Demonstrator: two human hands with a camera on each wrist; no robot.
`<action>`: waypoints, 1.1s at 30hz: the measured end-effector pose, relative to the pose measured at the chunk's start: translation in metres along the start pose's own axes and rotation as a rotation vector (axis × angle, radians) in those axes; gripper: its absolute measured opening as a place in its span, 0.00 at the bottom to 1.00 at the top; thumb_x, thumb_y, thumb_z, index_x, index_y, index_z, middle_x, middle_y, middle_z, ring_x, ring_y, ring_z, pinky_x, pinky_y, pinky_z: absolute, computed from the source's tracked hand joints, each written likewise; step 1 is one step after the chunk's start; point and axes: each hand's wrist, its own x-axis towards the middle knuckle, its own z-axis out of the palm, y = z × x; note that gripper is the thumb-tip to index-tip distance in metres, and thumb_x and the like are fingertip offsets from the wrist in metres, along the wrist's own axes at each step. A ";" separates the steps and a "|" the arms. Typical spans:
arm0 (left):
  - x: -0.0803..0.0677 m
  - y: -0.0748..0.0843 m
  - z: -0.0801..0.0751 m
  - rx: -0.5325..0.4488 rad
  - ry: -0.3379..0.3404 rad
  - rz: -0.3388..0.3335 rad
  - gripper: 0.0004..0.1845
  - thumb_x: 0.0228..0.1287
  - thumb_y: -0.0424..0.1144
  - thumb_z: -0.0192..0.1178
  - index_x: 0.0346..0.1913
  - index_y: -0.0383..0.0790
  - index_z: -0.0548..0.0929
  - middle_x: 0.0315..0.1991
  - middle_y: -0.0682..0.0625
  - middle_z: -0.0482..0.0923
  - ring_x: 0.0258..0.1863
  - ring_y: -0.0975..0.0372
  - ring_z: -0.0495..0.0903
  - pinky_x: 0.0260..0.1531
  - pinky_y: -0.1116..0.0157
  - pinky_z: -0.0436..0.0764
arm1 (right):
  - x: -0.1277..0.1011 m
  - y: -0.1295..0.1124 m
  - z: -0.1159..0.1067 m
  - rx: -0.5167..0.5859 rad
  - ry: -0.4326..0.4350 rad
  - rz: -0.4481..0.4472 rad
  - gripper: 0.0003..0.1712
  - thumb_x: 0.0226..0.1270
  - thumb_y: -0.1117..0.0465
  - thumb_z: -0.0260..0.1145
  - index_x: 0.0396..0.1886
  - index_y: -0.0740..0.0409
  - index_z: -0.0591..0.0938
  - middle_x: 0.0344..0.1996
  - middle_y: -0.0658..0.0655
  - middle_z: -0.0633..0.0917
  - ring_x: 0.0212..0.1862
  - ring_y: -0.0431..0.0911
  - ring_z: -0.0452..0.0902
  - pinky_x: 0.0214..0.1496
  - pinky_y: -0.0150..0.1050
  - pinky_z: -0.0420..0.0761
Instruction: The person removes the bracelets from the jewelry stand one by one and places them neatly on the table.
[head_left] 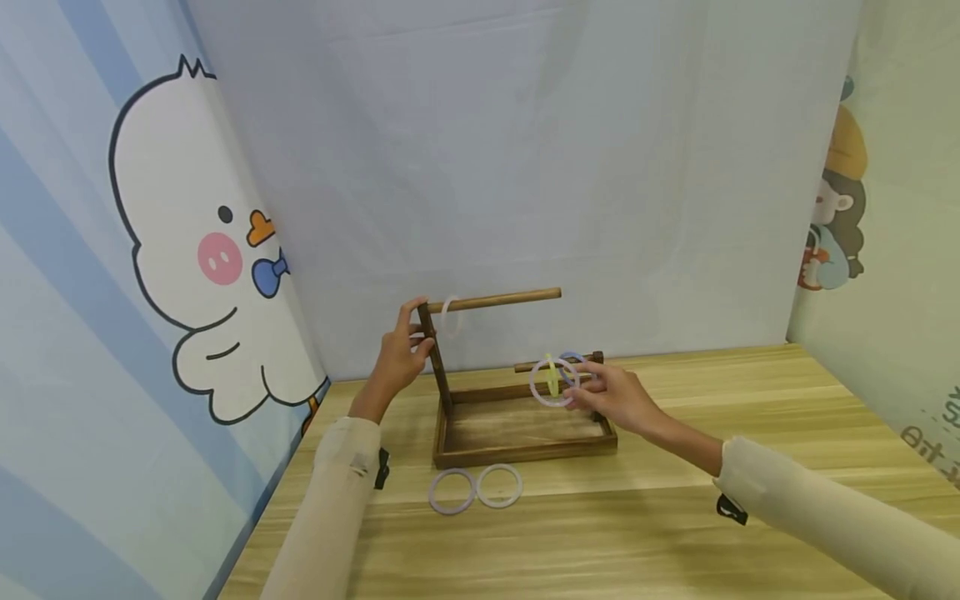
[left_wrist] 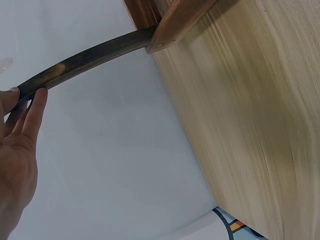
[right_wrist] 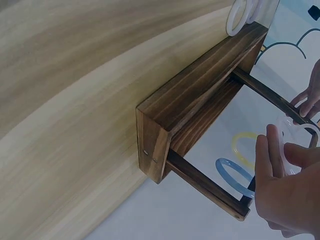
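Observation:
A dark wooden stand (head_left: 525, 455) has a tall post with an upper bar (head_left: 510, 298) and a shorter post with a lower bar (head_left: 528, 367). My left hand (head_left: 401, 358) grips the tall post near its top, thumb and fingers on either side. Between thumb and fingers, my right hand (head_left: 618, 402) pinches a pale pinkish ring (head_left: 532, 387) in front of the lower bar. A yellow ring (head_left: 552, 375) and a blue ring (right_wrist: 220, 168) hang on that lower bar. One pale ring (head_left: 444, 314) hangs on the upper bar, close to the tall post.
On the wooden table (head_left: 675, 525), a light purple ring (head_left: 432, 500) and a white ring (head_left: 519, 483) lie side by side in front of the stand. Behind it hangs a plain pale cloth (head_left: 525, 167). A cartoon-printed panel (head_left: 165, 192) stands at the left.

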 end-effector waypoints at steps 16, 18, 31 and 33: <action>0.000 0.000 0.001 0.004 0.006 -0.006 0.40 0.74 0.23 0.59 0.79 0.53 0.55 0.59 0.28 0.80 0.56 0.41 0.85 0.51 0.52 0.89 | -0.025 0.020 0.027 0.107 -0.130 0.015 0.27 0.75 0.73 0.64 0.69 0.78 0.71 0.42 0.70 0.89 0.41 0.63 0.90 0.46 0.51 0.90; 0.000 0.000 0.001 0.006 0.005 -0.006 0.40 0.74 0.23 0.59 0.79 0.53 0.55 0.59 0.28 0.80 0.56 0.41 0.85 0.51 0.52 0.89 | -0.028 0.021 0.030 0.119 -0.143 0.021 0.27 0.74 0.73 0.65 0.69 0.77 0.71 0.42 0.70 0.89 0.41 0.64 0.90 0.46 0.52 0.90; 0.000 -0.002 0.001 0.010 0.006 0.006 0.40 0.74 0.23 0.59 0.79 0.52 0.55 0.58 0.28 0.80 0.56 0.41 0.85 0.50 0.52 0.89 | -0.039 0.034 0.043 0.233 -0.214 0.048 0.27 0.74 0.77 0.61 0.69 0.82 0.67 0.42 0.76 0.87 0.40 0.60 0.91 0.48 0.49 0.90; 0.001 -0.001 0.001 0.013 0.006 0.007 0.40 0.74 0.23 0.59 0.79 0.52 0.55 0.58 0.28 0.80 0.55 0.41 0.85 0.50 0.52 0.89 | -0.040 0.035 0.043 0.239 -0.214 0.056 0.28 0.74 0.77 0.61 0.70 0.82 0.67 0.42 0.77 0.87 0.40 0.60 0.90 0.48 0.49 0.90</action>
